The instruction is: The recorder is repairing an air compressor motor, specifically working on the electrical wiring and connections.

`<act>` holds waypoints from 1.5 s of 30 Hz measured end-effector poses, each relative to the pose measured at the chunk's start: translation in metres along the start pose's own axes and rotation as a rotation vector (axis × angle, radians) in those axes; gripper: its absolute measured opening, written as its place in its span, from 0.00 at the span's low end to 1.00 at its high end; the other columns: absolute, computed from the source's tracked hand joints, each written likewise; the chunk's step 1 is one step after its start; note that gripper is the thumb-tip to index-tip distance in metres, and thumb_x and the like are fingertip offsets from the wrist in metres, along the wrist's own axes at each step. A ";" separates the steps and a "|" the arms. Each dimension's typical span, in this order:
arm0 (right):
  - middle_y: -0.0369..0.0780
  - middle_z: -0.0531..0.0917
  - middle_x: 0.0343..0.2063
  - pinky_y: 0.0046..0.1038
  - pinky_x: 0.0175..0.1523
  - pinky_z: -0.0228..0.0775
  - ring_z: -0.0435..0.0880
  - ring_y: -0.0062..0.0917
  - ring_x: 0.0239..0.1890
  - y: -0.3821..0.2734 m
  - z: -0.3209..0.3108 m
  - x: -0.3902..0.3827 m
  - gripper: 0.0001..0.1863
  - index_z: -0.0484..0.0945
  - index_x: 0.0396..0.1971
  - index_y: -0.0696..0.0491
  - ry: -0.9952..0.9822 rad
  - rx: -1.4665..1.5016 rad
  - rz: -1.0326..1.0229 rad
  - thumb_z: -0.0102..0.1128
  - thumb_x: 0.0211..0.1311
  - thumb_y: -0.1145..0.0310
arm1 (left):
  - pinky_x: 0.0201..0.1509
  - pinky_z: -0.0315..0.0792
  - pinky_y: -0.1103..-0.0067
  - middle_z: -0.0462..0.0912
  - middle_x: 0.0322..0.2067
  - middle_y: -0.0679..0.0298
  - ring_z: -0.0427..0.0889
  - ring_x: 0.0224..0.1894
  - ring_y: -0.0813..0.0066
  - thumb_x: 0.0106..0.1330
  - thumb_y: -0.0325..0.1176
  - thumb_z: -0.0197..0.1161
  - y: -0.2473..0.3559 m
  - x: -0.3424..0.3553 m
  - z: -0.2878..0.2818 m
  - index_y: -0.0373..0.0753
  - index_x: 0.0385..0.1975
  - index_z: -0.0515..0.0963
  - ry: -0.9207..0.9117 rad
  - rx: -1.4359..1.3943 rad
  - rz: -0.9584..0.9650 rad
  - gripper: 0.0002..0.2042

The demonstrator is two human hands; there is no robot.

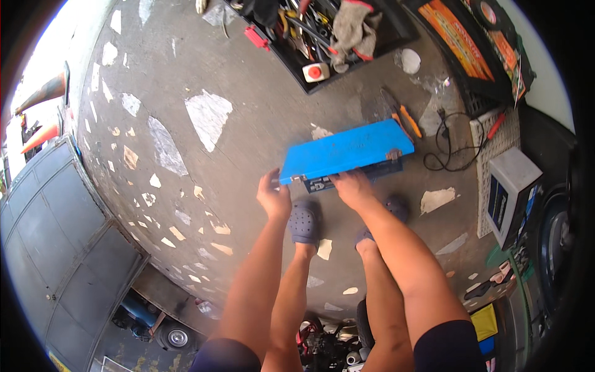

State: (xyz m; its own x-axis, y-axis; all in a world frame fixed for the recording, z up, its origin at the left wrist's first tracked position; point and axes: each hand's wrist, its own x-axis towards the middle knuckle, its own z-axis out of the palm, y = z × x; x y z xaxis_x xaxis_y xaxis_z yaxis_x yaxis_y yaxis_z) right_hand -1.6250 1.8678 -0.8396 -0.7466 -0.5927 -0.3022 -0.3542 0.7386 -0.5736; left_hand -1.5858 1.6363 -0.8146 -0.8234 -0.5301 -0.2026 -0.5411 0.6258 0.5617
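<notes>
In front of my feet is a blue metal tool case (pixel 347 150) with metal latches along its near side. Its lid sits slightly raised, and a dark strip of the lower part (pixel 381 168) shows under the near edge. My left hand (pixel 274 195) curls its fingers around the left end of the case. At the middle of the near edge, my right hand (pixel 354 188) grips just under the lid, with its fingertips partly hidden. What lies inside the case is mostly out of sight.
Ahead stands a black tool crate (pixel 304 80) holding hand tools, a work glove (pixel 354 28) and a red-capped white bottle (pixel 315 72). Right of the case lie an orange-handled tool (pixel 409 122) and a black cord (pixel 447 162). A grey box (pixel 514 170) stands farther right; a metal gate (pixel 62 229) is left.
</notes>
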 end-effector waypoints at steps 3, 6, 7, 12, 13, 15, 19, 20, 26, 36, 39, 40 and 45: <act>0.45 0.83 0.55 0.45 0.65 0.73 0.81 0.44 0.58 -0.006 0.003 -0.011 0.21 0.85 0.55 0.52 -0.013 -0.100 0.101 0.61 0.61 0.70 | 0.37 0.83 0.71 0.89 0.42 0.56 0.91 0.35 0.65 0.71 0.29 0.69 0.003 0.012 -0.019 0.37 0.48 0.87 -0.014 -0.001 -0.253 0.09; 0.45 0.78 0.59 0.46 0.64 0.74 0.77 0.45 0.61 -0.041 -0.007 -0.054 0.18 0.84 0.55 0.54 -0.060 0.316 0.282 0.61 0.65 0.73 | 0.38 0.81 0.75 0.90 0.39 0.59 0.88 0.33 0.73 0.71 0.28 0.69 0.025 0.059 -0.039 0.36 0.48 0.87 0.002 0.009 -0.091 0.09; 0.47 0.79 0.57 0.47 0.61 0.74 0.78 0.47 0.59 -0.042 -0.011 -0.080 0.16 0.83 0.54 0.55 -0.106 0.325 0.308 0.61 0.67 0.72 | 0.38 0.82 0.74 0.89 0.39 0.60 0.88 0.34 0.71 0.71 0.28 0.70 0.046 0.073 -0.032 0.36 0.48 0.87 -0.019 -0.050 -0.044 0.09; 0.47 0.84 0.49 0.46 0.55 0.80 0.85 0.49 0.51 -0.078 -0.033 -0.201 0.15 0.85 0.50 0.52 -0.171 0.463 0.518 0.68 0.65 0.69 | 0.42 0.84 0.71 0.81 0.55 0.55 0.89 0.45 0.62 0.68 0.30 0.72 0.112 0.168 0.001 0.43 0.53 0.86 -0.100 -0.003 0.285 0.14; 0.48 0.85 0.48 0.45 0.53 0.80 0.86 0.49 0.50 -0.081 -0.043 -0.224 0.15 0.85 0.50 0.53 -0.143 0.455 0.543 0.68 0.65 0.68 | 0.47 0.84 0.69 0.76 0.62 0.52 0.87 0.50 0.57 0.67 0.31 0.74 0.134 0.184 0.011 0.45 0.55 0.86 -0.095 0.026 0.328 0.17; 0.48 0.87 0.45 0.43 0.53 0.81 0.87 0.47 0.48 -0.093 -0.066 -0.250 0.14 0.86 0.48 0.54 -0.234 0.535 0.670 0.69 0.65 0.67 | 0.58 0.81 0.64 0.66 0.73 0.49 0.83 0.59 0.48 0.65 0.35 0.75 0.171 0.226 0.024 0.48 0.59 0.85 0.002 0.116 0.468 0.21; 0.45 0.88 0.43 0.39 0.50 0.81 0.88 0.41 0.43 -0.126 -0.101 -0.244 0.14 0.86 0.49 0.54 -0.260 0.740 0.824 0.69 0.69 0.63 | 0.76 0.68 0.62 0.67 0.75 0.43 0.75 0.70 0.43 0.65 0.44 0.75 0.210 0.322 0.029 0.41 0.65 0.82 -0.134 0.075 0.366 0.29; 0.45 0.88 0.43 0.39 0.50 0.81 0.88 0.41 0.43 -0.128 -0.110 -0.244 0.14 0.86 0.49 0.54 -0.259 0.735 0.831 0.69 0.69 0.63 | 0.76 0.68 0.62 0.67 0.75 0.43 0.75 0.70 0.43 0.65 0.44 0.75 0.216 0.313 0.034 0.41 0.65 0.82 -0.138 0.069 0.364 0.29; 0.43 0.89 0.39 0.35 0.45 0.82 0.89 0.35 0.35 -0.181 -0.113 -0.246 0.12 0.87 0.47 0.54 -0.020 0.972 1.054 0.68 0.71 0.62 | 0.79 0.64 0.59 0.73 0.70 0.39 0.70 0.74 0.41 0.66 0.39 0.73 0.224 0.260 0.048 0.28 0.65 0.78 -0.354 0.305 0.774 0.30; 0.45 0.90 0.37 0.37 0.46 0.83 0.91 0.38 0.37 -0.209 -0.066 -0.244 0.11 0.87 0.45 0.54 -0.269 0.869 0.968 0.69 0.68 0.64 | 0.79 0.63 0.58 0.55 0.78 0.38 0.62 0.77 0.34 0.70 0.40 0.72 0.197 0.251 -0.001 0.42 0.78 0.65 -0.255 0.232 0.487 0.38; 0.46 0.90 0.36 0.38 0.45 0.82 0.90 0.40 0.37 -0.201 -0.060 -0.234 0.10 0.86 0.41 0.54 -0.061 0.825 0.946 0.69 0.67 0.64 | 0.78 0.65 0.56 0.55 0.79 0.41 0.63 0.77 0.36 0.70 0.36 0.71 0.151 0.216 -0.041 0.47 0.76 0.68 -0.389 0.211 0.488 0.34; 0.46 0.89 0.35 0.39 0.45 0.82 0.90 0.40 0.37 -0.191 -0.055 -0.233 0.10 0.86 0.40 0.55 -0.009 0.835 0.969 0.69 0.67 0.64 | 0.76 0.68 0.56 0.59 0.78 0.42 0.66 0.76 0.37 0.71 0.34 0.70 0.136 0.185 -0.055 0.46 0.74 0.70 -0.461 0.225 0.498 0.31; 0.48 0.88 0.28 0.44 0.40 0.80 0.89 0.47 0.32 -0.058 -0.088 -0.174 0.13 0.83 0.32 0.55 0.413 0.661 1.021 0.69 0.69 0.60 | 0.74 0.69 0.55 0.75 0.67 0.40 0.72 0.70 0.35 0.65 0.32 0.75 0.049 0.012 -0.192 0.30 0.70 0.70 -0.908 0.347 0.425 0.34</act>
State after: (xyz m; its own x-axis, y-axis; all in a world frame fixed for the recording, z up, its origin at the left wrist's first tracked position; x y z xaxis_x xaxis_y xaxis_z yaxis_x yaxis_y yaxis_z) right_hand -1.5242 1.9563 -0.6868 -0.6734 0.3755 -0.6368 0.7355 0.4273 -0.5258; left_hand -1.5893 1.5508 -0.6359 -0.6981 0.3073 -0.6467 -0.0797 0.8642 0.4968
